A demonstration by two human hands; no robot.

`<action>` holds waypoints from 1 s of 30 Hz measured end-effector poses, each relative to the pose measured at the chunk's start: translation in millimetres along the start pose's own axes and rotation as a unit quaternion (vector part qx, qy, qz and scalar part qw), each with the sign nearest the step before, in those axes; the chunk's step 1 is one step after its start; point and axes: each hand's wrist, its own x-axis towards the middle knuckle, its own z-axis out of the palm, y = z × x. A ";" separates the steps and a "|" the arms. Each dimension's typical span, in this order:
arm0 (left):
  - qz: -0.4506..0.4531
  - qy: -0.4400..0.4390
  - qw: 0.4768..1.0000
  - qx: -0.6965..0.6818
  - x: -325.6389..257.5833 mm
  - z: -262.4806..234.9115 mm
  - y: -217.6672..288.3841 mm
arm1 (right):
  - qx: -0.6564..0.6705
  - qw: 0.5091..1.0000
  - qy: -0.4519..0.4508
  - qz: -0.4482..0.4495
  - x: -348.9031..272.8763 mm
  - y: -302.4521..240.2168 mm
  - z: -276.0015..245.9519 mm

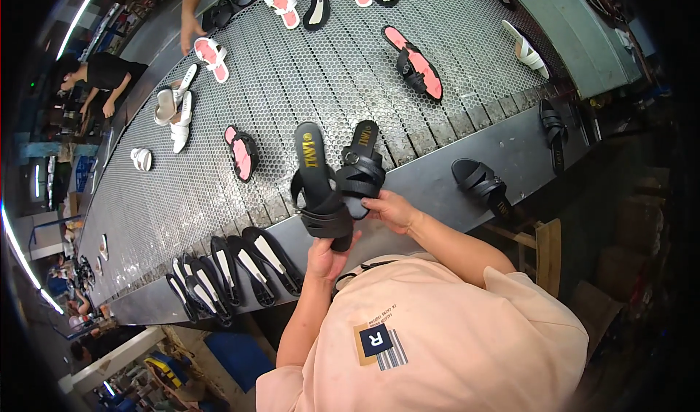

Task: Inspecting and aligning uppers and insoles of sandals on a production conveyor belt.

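Observation:
A black strappy sandal (318,186) with gold lettering on its insole is in my left hand (328,257), whose fingers wrap round the toe end. Close beside it, my right hand (392,211) grips a second black sandal (360,165) by the front, thumb on the toe. Both sandals are held above the near edge of the metal mesh conveyor (292,84), heels pointing away from me. To the right, another black sandal (481,182) rests on the grey metal ledge (430,157). Several black soles with white strips (251,270) lie on the ledge at my left.
On the conveyor lie a black sandal with pink insole (415,65), a smaller one (240,153), white sandals (179,113) and a white-strapped pink one (211,58). Across it, a co-worker's hand (191,33) reaches in. A metal housing (576,36) stands far right, a wooden stool (543,251) near right.

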 end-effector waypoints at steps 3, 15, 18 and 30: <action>-0.019 -0.019 0.999 0.037 -0.9 -4.3 -8.0 | -0.049 0.998 -0.046 0.015 -5.2 0.2 9.8; -0.004 0.051 0.990 0.129 0.6 9.6 -15.6 | -0.274 0.944 -0.168 0.077 -9.6 -32.4 7.6; 0.020 0.055 0.987 0.152 3.6 14.6 -10.6 | -0.507 0.858 0.000 -0.076 -9.7 -71.6 -26.0; 0.116 0.122 0.983 0.078 3.4 12.0 15.6 | -0.717 0.550 0.392 -0.174 79.0 -221.9 -119.3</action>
